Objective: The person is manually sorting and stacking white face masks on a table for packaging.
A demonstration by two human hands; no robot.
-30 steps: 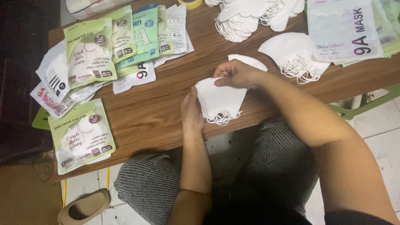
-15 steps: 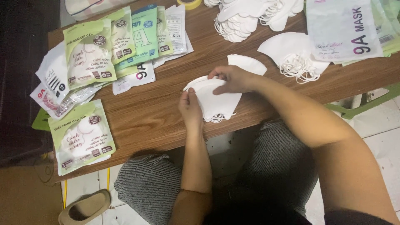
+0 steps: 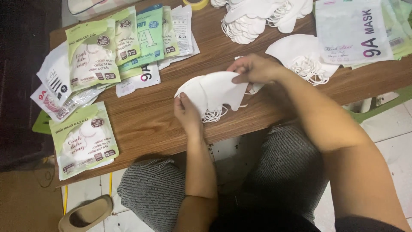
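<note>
I hold a small stack of white face masks [image 3: 214, 91] over the brown wooden table [image 3: 141, 120]. My left hand [image 3: 186, 112] pinches its left end from below. My right hand [image 3: 253, 68] grips its upper right edge. White ear loops dangle under the stack. Another white mask lies partly hidden beneath my right hand.
Green and white mask packets [image 3: 92, 53] fan across the table's left side, one green packet [image 3: 83, 139] lying near the front edge. Loose white masks are piled at the back [image 3: 257, 19] and at the right [image 3: 302, 58]. A large white pouch [image 3: 352, 30] lies far right. A slipper [image 3: 86, 213] rests on the tiled floor.
The mask stack has turned from hanging downward to lying sideways and has shifted left. My left hand slid to its left end; my right hand moved to the upper edge.
</note>
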